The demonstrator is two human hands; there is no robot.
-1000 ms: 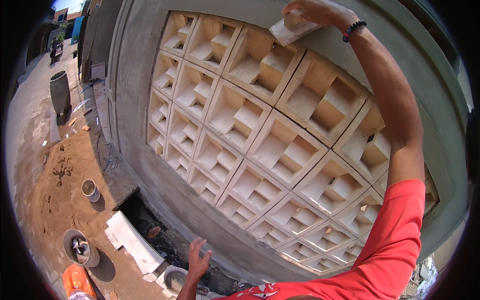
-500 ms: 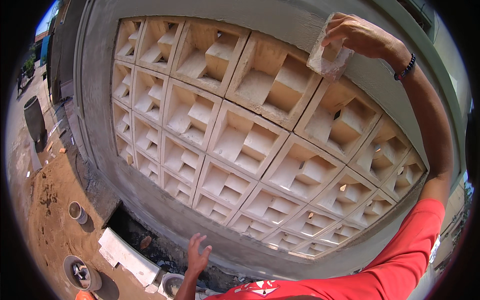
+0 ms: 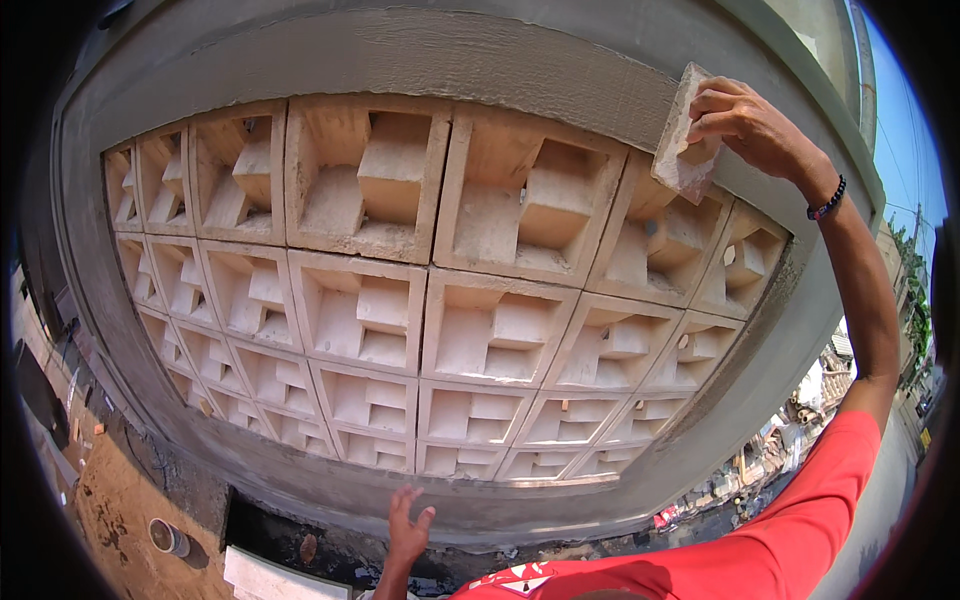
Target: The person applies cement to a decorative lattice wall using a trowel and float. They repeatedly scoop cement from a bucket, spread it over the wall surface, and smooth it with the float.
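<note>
My right hand [image 3: 738,122] is raised at the upper right, its fingers wrapped round the handle of a plastering float [image 3: 684,130]. The float's worn, mortar-crusted board meets the grey plaster band [image 3: 480,70] above the breeze-block screen [image 3: 428,260]. Its lower end overlaps the top edge of the blocks in view; whether it touches them I cannot tell. Low in the middle, my left hand [image 3: 408,525] hangs in front of the wall's lower part with its fingers apart, holding nothing.
A bucket [image 3: 168,537] stands on brown sand [image 3: 115,510] at the lower left. Along the wall's foot runs a dark trench [image 3: 265,525], with a pale slab [image 3: 280,578] beside it. Rubble [image 3: 760,465] lies beyond the wall's right end.
My view has swung to the right, bringing the wall's right end and sky into sight. My right hand has moved the float rightward along the plaster band. My left hand stays low and open.
</note>
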